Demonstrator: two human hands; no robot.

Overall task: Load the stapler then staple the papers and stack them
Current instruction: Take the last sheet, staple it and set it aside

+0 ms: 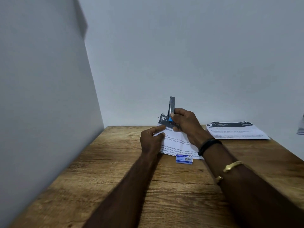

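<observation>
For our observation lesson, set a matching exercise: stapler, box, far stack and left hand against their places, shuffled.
1 stapler
2 box
3 far stack
4 left hand

a far right of the table
b touching the middle paper's left side
c in the right hand
d at the middle paper's near edge

Pairs: 1-c, 2-d, 3-a, 4-b

Black wristband (209, 145), open gold bangle (231, 167), bare right forearm (250, 186)
</observation>
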